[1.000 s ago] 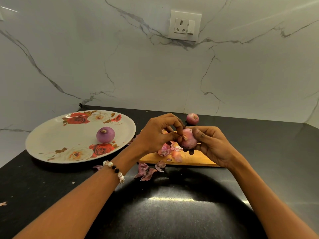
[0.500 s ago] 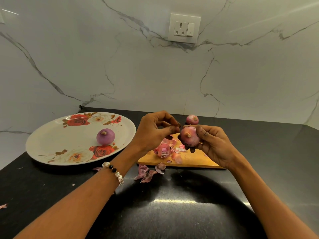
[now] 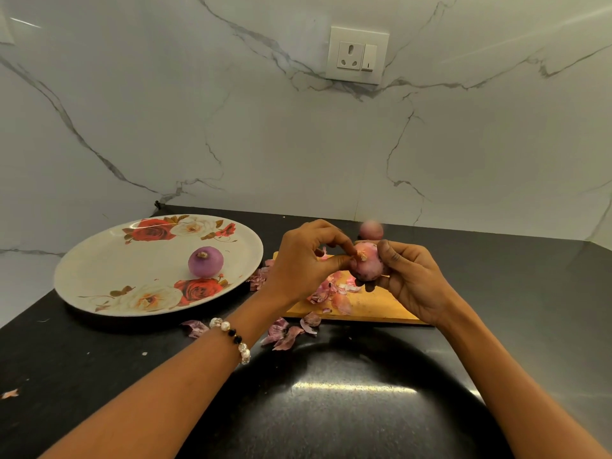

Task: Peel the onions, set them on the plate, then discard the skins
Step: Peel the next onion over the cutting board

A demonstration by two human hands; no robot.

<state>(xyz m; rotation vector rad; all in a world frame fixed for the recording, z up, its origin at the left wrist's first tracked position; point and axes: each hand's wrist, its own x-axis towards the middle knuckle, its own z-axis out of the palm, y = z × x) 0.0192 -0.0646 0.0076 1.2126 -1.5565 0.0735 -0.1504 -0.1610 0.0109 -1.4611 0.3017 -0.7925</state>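
Observation:
My right hand [image 3: 410, 279] grips a pink onion [image 3: 366, 265] above the wooden cutting board [image 3: 367, 309]. My left hand [image 3: 304, 263] pinches at the onion's root end with thumb and fingertips. A peeled purple onion [image 3: 206, 262] sits on the floral plate [image 3: 99, 276] at the left. Another unpeeled onion [image 3: 371, 230] lies behind the board, near the wall. Loose pink skins [image 3: 328, 291] lie on the board, and more skins [image 3: 284, 332] lie on the black counter in front of it.
The marble wall with a socket [image 3: 357, 55] stands close behind the counter. A small skin scrap [image 3: 10, 393] lies at the counter's near left. My left wrist wears a bead bracelet [image 3: 233, 336].
My left hand drew slightly off the onion half a second ago and now pinches its root end again. My right hand has turned and lifted the onion a little.

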